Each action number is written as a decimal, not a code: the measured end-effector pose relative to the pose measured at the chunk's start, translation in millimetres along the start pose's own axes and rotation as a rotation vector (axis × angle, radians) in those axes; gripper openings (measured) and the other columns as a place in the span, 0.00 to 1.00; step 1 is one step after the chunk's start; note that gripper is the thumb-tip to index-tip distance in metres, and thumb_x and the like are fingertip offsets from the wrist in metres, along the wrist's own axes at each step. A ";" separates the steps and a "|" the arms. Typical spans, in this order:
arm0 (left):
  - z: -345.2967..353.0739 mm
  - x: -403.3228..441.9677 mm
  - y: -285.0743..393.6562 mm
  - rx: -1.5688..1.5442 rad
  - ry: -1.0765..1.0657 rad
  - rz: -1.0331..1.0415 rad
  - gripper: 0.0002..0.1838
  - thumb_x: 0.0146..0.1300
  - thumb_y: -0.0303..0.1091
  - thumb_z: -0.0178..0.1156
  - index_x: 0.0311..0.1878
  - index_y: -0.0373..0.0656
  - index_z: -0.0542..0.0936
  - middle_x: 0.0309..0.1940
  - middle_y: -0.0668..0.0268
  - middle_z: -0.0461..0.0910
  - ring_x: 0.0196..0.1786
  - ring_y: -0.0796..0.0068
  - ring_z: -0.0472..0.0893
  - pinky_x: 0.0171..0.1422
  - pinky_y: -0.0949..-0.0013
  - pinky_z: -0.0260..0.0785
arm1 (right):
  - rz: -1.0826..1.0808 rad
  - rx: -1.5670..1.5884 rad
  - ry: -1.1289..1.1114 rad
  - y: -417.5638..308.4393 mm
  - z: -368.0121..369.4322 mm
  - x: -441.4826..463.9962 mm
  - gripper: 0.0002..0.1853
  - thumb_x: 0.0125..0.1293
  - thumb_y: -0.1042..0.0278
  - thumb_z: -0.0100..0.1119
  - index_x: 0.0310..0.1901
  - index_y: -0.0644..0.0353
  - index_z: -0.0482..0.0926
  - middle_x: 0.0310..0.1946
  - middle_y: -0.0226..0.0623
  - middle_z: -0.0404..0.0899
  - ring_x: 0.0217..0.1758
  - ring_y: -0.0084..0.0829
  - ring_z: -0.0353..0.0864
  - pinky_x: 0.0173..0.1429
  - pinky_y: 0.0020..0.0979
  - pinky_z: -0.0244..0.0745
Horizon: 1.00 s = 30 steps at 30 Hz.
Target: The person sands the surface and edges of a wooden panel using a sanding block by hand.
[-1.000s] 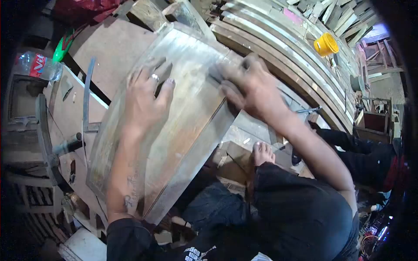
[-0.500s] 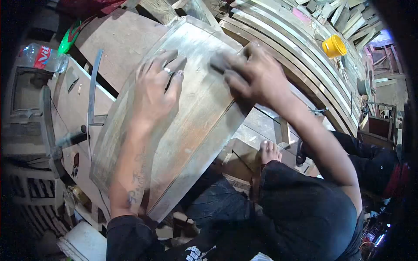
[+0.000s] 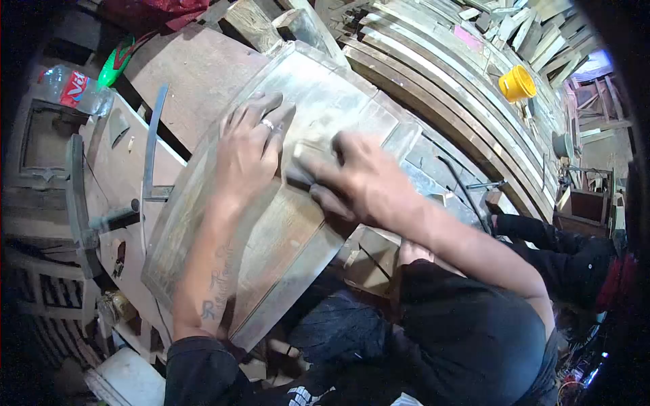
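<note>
A wide, dusty wooden panel [image 3: 264,250] with a grooved frame lies at a slant in front of me. My left hand [image 3: 247,152] rests on its upper left part, fingers spread and slightly bent, a ring on one finger. Over the middle of the panel, my right hand [image 3: 352,172] is curled around what looks like a small sanding block [image 3: 296,174], pressed to the wood. Motion blurs that hand, and its fingers hide most of the block. Pale dust marks the surface near both hands.
Long stacked boards [image 3: 433,88] run along the upper right, with a yellow bucket [image 3: 517,83] and scrap wood beyond. A plastic bottle [image 3: 76,91] lies at the upper left. Thin curved strips [image 3: 154,135] stand left of the panel. Another person's dark-clothed leg [image 3: 542,237] is at right.
My right hand has moved down and left across the panel, from its upper right edge toward the middle. My left hand stays in nearly the same place on the panel.
</note>
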<state>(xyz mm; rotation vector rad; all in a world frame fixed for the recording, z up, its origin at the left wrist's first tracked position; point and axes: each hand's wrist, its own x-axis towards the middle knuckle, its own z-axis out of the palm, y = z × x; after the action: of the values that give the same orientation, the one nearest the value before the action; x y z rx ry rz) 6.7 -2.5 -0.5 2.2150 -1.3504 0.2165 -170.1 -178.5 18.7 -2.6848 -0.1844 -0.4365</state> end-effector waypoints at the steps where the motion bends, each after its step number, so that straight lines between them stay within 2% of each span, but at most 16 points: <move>1: 0.7 -3.5 -0.6 -0.013 -0.019 -0.004 0.19 0.74 0.32 0.60 0.64 0.50 0.87 0.69 0.62 0.82 0.76 0.56 0.75 0.81 0.49 0.60 | -0.033 0.036 -0.019 -7.1 3.3 -3.4 0.27 0.69 0.56 0.71 0.69 0.42 0.83 0.47 0.54 0.75 0.49 0.54 0.80 0.54 0.48 0.79; 2: 2.1 -8.6 -0.8 -0.018 -0.046 -0.015 0.19 0.74 0.32 0.60 0.64 0.50 0.87 0.69 0.62 0.82 0.76 0.56 0.75 0.81 0.49 0.60 | -0.065 -0.045 0.017 15.2 6.4 -0.8 0.28 0.70 0.57 0.69 0.71 0.40 0.82 0.46 0.53 0.75 0.49 0.53 0.80 0.54 0.48 0.79; 5: -2.1 -5.4 1.9 0.009 -0.039 -0.019 0.23 0.72 0.29 0.60 0.68 0.52 0.86 0.71 0.62 0.81 0.75 0.54 0.76 0.81 0.51 0.60 | 0.197 -0.248 0.128 47.3 -15.4 16.1 0.27 0.69 0.57 0.69 0.69 0.44 0.83 0.43 0.53 0.74 0.48 0.55 0.79 0.52 0.49 0.78; 9: 2.3 -0.8 -0.4 0.005 0.001 0.004 0.19 0.74 0.33 0.61 0.64 0.50 0.87 0.69 0.63 0.82 0.76 0.57 0.75 0.81 0.49 0.61 | 0.036 0.058 -0.101 -13.5 -6.6 -12.0 0.25 0.67 0.63 0.69 0.67 0.46 0.82 0.47 0.50 0.74 0.52 0.54 0.80 0.57 0.50 0.80; 10: 2.6 -0.4 -1.7 0.008 0.002 0.002 0.19 0.74 0.33 0.61 0.64 0.50 0.87 0.69 0.62 0.82 0.76 0.57 0.75 0.80 0.49 0.61 | -0.053 0.009 -0.033 -10.5 0.8 -14.7 0.28 0.65 0.62 0.71 0.68 0.44 0.81 0.46 0.49 0.74 0.53 0.52 0.81 0.58 0.48 0.81; 11: 1.9 -4.9 -1.9 0.010 -0.007 -0.010 0.18 0.73 0.33 0.61 0.64 0.49 0.88 0.68 0.62 0.82 0.76 0.56 0.76 0.80 0.49 0.61 | -0.041 -0.019 -0.075 5.5 -5.5 -15.8 0.30 0.71 0.57 0.70 0.74 0.36 0.79 0.48 0.48 0.73 0.48 0.47 0.80 0.53 0.43 0.82; 13: -2.1 -9.0 5.1 -0.035 -0.056 -0.060 0.18 0.73 0.34 0.61 0.63 0.49 0.88 0.68 0.61 0.82 0.75 0.56 0.76 0.79 0.48 0.62 | 0.139 -0.208 0.096 44.3 -23.2 -5.8 0.28 0.73 0.55 0.68 0.75 0.38 0.80 0.48 0.49 0.75 0.50 0.48 0.81 0.53 0.44 0.82; 15: -3.4 -3.5 6.3 -0.014 -0.003 -0.025 0.18 0.73 0.34 0.62 0.63 0.48 0.88 0.68 0.61 0.82 0.75 0.56 0.76 0.80 0.48 0.62 | 0.362 -0.213 0.047 64.8 -35.0 -2.7 0.25 0.71 0.57 0.67 0.69 0.45 0.80 0.50 0.54 0.75 0.56 0.56 0.80 0.60 0.51 0.81; 16: -3.2 -2.9 6.1 -0.017 -0.017 -0.033 0.18 0.73 0.35 0.62 0.63 0.48 0.88 0.67 0.60 0.82 0.75 0.55 0.76 0.80 0.48 0.62 | 0.321 -0.204 0.015 53.8 -36.2 -6.7 0.27 0.71 0.59 0.68 0.70 0.47 0.80 0.51 0.57 0.75 0.57 0.57 0.80 0.61 0.50 0.81; 20: -4.1 -3.1 7.3 -0.014 -0.016 -0.032 0.19 0.72 0.34 0.62 0.64 0.47 0.87 0.68 0.60 0.82 0.75 0.54 0.76 0.80 0.48 0.61 | 0.054 -0.019 -0.126 4.3 -25.7 -35.0 0.32 0.67 0.55 0.73 0.73 0.41 0.81 0.57 0.47 0.73 0.59 0.47 0.80 0.63 0.45 0.82; 21: -4.0 -6.9 8.5 -0.022 -0.038 -0.039 0.19 0.72 0.34 0.62 0.64 0.47 0.87 0.68 0.60 0.82 0.75 0.54 0.76 0.80 0.48 0.61 | 0.055 -0.062 -0.119 25.5 -28.6 -35.5 0.27 0.73 0.50 0.69 0.73 0.36 0.82 0.52 0.46 0.76 0.53 0.45 0.84 0.58 0.42 0.86; 23: -5.2 -3.1 6.4 -0.012 -0.033 -0.032 0.20 0.72 0.34 0.62 0.65 0.47 0.87 0.68 0.60 0.82 0.75 0.54 0.76 0.81 0.48 0.60 | 0.306 -0.217 0.024 75.8 -42.2 -28.9 0.27 0.71 0.51 0.70 0.72 0.37 0.82 0.50 0.48 0.77 0.56 0.47 0.83 0.59 0.45 0.83; 25: -6.9 -3.0 8.4 -0.033 -0.019 -0.015 0.20 0.72 0.34 0.62 0.66 0.47 0.86 0.68 0.61 0.82 0.75 0.54 0.75 0.81 0.48 0.59 | 0.543 -0.185 -0.032 125.4 -79.6 -30.2 0.26 0.76 0.47 0.65 0.70 0.48 0.83 0.45 0.46 0.81 0.51 0.44 0.84 0.55 0.46 0.83; 28: -6.0 -2.5 8.3 0.028 -0.047 -0.031 0.21 0.74 0.33 0.62 0.67 0.45 0.86 0.71 0.60 0.80 0.75 0.54 0.76 0.79 0.52 0.63 | 0.697 0.289 0.263 137.7 -106.3 -51.4 0.30 0.83 0.43 0.55 0.66 0.65 0.82 0.41 0.36 0.86 0.43 0.33 0.83 0.52 0.38 0.80; 29: -5.5 -2.9 8.1 0.021 -0.044 -0.036 0.21 0.74 0.33 0.62 0.67 0.45 0.86 0.71 0.60 0.80 0.75 0.54 0.76 0.79 0.52 0.63 | 1.001 0.577 0.144 136.5 -121.3 -58.5 0.28 0.84 0.44 0.51 0.61 0.64 0.85 0.43 0.36 0.87 0.44 0.32 0.84 0.54 0.35 0.79; 30: -7.5 -2.1 10.2 0.021 -0.054 -0.052 0.21 0.74 0.33 0.61 0.67 0.45 0.86 0.71 0.60 0.80 0.75 0.54 0.76 0.80 0.52 0.63 | 0.917 0.650 0.171 136.7 -117.0 -62.6 0.29 0.85 0.43 0.48 0.60 0.64 0.84 0.44 0.38 0.87 0.44 0.30 0.85 0.54 0.34 0.79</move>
<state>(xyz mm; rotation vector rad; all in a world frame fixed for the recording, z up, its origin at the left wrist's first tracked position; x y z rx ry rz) -2.1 -0.6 8.6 2.2849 -1.3223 0.1538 -234.9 -355.2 47.9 -1.8154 0.7858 -0.2376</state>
